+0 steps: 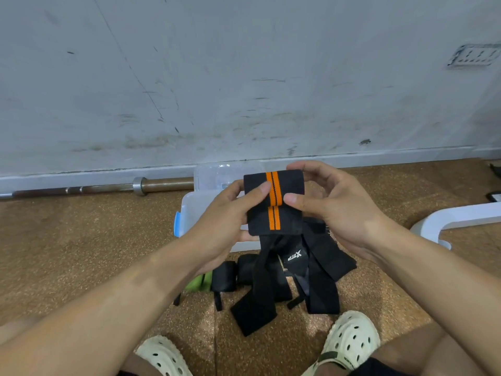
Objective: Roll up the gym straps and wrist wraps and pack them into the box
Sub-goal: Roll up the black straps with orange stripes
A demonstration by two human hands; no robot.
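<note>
I hold a black wrist wrap with an orange centre stripe (273,204) in front of me, partly rolled. My left hand (230,221) grips its left side, thumb on the front. My right hand (328,202) pinches its right edge and top. Below it, several black straps (271,280) lie in a loose pile on the floor, one with a white logo. A rolled black wrap (223,276) and a green one (200,282) lie at the pile's left. The clear plastic box (189,213) with a blue latch sits behind my hands, mostly hidden.
A barbell (108,187) lies along the grey wall at the back left. The box's clear lid (217,175) leans near the wall. A white bench foot (455,215) is at the right. My two cream clogs (349,340) rest on the brown cork-like floor.
</note>
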